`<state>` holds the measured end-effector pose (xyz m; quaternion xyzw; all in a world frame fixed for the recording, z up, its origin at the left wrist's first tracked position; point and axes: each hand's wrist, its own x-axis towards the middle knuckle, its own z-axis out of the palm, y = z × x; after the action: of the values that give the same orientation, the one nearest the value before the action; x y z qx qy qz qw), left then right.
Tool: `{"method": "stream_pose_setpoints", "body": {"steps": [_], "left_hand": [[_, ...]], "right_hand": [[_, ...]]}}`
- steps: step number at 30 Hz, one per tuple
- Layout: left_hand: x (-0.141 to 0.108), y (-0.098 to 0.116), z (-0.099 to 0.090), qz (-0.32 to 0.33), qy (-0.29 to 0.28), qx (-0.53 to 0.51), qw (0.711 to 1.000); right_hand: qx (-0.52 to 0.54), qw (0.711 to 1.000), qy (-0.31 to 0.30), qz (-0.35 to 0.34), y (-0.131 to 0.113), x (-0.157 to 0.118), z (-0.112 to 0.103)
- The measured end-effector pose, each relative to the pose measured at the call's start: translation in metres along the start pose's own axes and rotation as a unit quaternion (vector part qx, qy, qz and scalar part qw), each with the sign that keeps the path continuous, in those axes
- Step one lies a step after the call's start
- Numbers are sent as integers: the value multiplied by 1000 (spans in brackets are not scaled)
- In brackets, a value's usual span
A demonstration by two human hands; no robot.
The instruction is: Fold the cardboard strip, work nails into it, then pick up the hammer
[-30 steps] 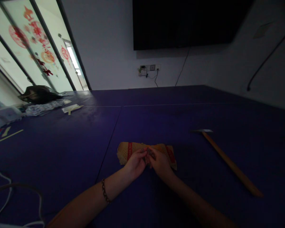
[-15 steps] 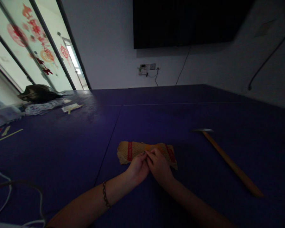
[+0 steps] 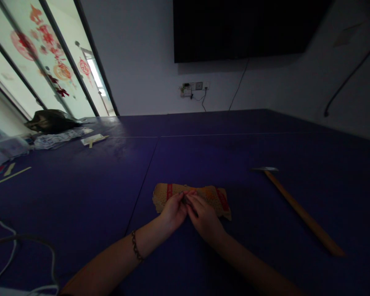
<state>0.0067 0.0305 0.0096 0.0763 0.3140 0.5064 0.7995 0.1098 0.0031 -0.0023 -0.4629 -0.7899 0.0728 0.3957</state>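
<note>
My left hand [image 3: 174,210] and my right hand [image 3: 205,218] meet at the fingertips in the lower middle of the view. Their fingers are closed around something small and dark, too hidden to name. Just beneath and beyond them a flattened brown printed paper packet [image 3: 161,196] with red bands lies on the purple surface [image 3: 185,156]. Both hands cover its middle part. To the right rests a hammer [image 3: 302,211] with a long wooden handle, its metal head pointing away from me, apart from my hands.
White cables [image 3: 14,242] loop at the lower left. A dark bag [image 3: 51,120], crumpled sheets [image 3: 57,139], a small white packet [image 3: 93,139] and thin yellow strips [image 3: 10,178] lie along the left. A wall with a screen [image 3: 240,31] stands behind.
My left hand has shifted slightly left, and the fingers of both hands have changed their hold, showing a bit of something dark between them. The paper packet and hammer stay put.
</note>
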Motion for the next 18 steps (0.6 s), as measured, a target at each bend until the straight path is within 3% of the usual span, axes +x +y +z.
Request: {"method": "stream_pose_setpoints", "body": {"steps": [5, 13, 18], "left_hand": [[2, 3, 0, 5, 39, -2, 999], [3, 1, -7, -14, -34, 36, 999], [1, 4, -5, -14, -36, 89, 995]], "right_hand": [[6, 998, -19, -51, 4, -3, -2], [-62, 992, -50, -97, 1, 2, -9], [14, 995, -11, -98, 0, 5, -14]]}}
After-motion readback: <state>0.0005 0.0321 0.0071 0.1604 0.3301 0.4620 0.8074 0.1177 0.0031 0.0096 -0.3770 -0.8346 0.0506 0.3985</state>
